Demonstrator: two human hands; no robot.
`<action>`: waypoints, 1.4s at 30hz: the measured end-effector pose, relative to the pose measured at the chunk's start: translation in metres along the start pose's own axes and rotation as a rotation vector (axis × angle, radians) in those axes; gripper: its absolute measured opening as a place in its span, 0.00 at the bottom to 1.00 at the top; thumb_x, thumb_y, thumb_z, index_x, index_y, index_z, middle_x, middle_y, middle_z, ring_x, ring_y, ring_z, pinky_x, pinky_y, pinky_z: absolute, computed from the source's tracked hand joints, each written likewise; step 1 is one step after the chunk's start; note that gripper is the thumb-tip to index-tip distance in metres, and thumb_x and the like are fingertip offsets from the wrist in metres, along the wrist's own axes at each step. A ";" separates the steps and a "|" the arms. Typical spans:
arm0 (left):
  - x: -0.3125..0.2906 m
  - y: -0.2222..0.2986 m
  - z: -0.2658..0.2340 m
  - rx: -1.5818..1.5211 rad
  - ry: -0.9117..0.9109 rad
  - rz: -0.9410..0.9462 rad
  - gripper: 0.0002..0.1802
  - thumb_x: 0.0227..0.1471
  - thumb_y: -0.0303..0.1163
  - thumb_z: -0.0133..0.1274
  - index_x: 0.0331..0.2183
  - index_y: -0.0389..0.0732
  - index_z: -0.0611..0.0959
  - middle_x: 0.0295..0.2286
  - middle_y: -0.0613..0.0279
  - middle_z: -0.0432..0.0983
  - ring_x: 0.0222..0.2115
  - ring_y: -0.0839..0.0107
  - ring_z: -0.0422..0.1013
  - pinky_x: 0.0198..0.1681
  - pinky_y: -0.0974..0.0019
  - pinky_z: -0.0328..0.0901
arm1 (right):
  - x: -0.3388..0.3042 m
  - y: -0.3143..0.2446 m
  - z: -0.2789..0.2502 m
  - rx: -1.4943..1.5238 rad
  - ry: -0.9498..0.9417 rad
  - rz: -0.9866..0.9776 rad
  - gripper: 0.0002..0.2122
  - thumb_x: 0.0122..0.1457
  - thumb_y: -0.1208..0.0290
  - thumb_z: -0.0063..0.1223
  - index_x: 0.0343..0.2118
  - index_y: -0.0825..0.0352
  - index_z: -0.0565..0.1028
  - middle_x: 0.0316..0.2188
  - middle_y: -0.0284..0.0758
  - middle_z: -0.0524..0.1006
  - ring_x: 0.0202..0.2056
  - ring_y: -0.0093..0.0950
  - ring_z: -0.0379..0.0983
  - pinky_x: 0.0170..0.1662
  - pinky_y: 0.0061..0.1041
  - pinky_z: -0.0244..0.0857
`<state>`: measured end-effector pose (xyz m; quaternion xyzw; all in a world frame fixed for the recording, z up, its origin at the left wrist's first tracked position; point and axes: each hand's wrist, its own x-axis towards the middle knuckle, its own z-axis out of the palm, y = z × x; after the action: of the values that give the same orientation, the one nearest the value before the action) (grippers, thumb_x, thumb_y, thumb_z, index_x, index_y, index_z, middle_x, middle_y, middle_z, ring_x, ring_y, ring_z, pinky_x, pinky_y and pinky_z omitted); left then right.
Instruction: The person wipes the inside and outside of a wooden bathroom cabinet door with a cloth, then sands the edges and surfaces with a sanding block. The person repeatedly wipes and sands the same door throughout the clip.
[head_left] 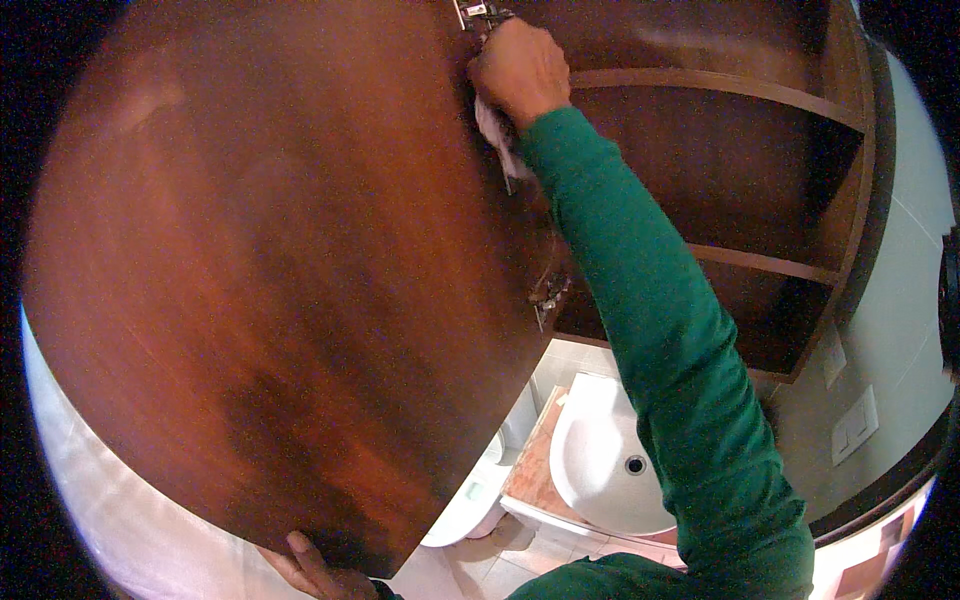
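The right hand (525, 68) is raised at the top, beside the hinged edge of a brown wooden door (300, 250). Its fingers are curled closed and they grip a white cloth (492, 135), which hangs down below the hand along this edge. The upper hinge (472, 12) is just beside the knuckles; whether the fingers touch it, I cannot tell. The left hand (320, 575) is at the bottom and grips the lower edge of the door: the thumb lies on the face, the other fingers are partly hidden at the edge.

The door stands open and fills most of the left side. The lower hinge (549, 298) is on the same edge as the upper one, below the cloth. To the right is the open cabinet (870, 180), with an upper shelf (720, 85) and a lower shelf (765, 262). The green sleeve (650, 300) of the right arm crosses in front of it. Under the cabinet, a white sink (590, 455) is set on a reddish counter (535, 470). A white toilet (455, 525) is left of the counter, partly behind the door. A switch (855, 425) is on the wall at right.
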<state>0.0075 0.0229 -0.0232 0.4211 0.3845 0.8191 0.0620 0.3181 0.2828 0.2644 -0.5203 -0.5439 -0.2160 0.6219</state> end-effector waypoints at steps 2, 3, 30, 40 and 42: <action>0.005 0.015 0.011 0.136 0.004 0.010 0.45 0.57 0.52 0.57 0.63 0.31 0.62 0.60 0.38 0.61 0.57 0.44 0.62 0.59 0.42 0.61 | 0.029 0.011 -0.001 -0.019 0.057 0.030 0.13 0.53 0.68 0.54 0.35 0.71 0.84 0.37 0.55 0.82 0.41 0.52 0.80 0.45 0.47 0.75; 0.009 0.018 0.018 0.117 -0.018 0.003 0.45 0.57 0.51 0.57 0.63 0.31 0.63 0.60 0.38 0.61 0.56 0.44 0.63 0.59 0.43 0.61 | 0.039 0.022 -0.003 -0.044 0.034 0.048 0.14 0.52 0.64 0.58 0.36 0.71 0.83 0.38 0.56 0.81 0.41 0.55 0.78 0.47 0.49 0.73; 0.007 0.014 -0.004 0.257 0.046 0.074 0.44 0.60 0.53 0.52 0.63 0.30 0.61 0.60 0.35 0.61 0.56 0.42 0.64 0.60 0.43 0.62 | -0.042 0.016 -0.014 -0.041 0.121 -0.380 0.11 0.54 0.70 0.59 0.39 0.66 0.83 0.40 0.48 0.82 0.43 0.50 0.79 0.46 0.43 0.75; 0.002 0.014 -0.014 0.165 -0.012 0.074 0.45 0.60 0.56 0.52 0.63 0.30 0.62 0.60 0.35 0.61 0.55 0.42 0.65 0.59 0.42 0.63 | -0.219 0.061 0.020 0.314 0.206 -0.084 0.13 0.59 0.73 0.54 0.46 0.63 0.81 0.40 0.47 0.79 0.43 0.47 0.75 0.48 0.42 0.72; 0.000 0.020 -0.012 0.284 0.007 0.130 0.46 0.61 0.60 0.50 0.61 0.27 0.64 0.58 0.33 0.63 0.53 0.43 0.66 0.58 0.44 0.64 | -0.204 0.059 0.038 0.282 0.163 0.069 0.12 0.58 0.73 0.55 0.44 0.62 0.82 0.37 0.48 0.80 0.41 0.49 0.76 0.46 0.42 0.72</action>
<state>0.0026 0.0021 -0.0140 0.4466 0.4685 0.7604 -0.0525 0.2861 0.2771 0.0510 -0.4269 -0.4985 -0.1577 0.7378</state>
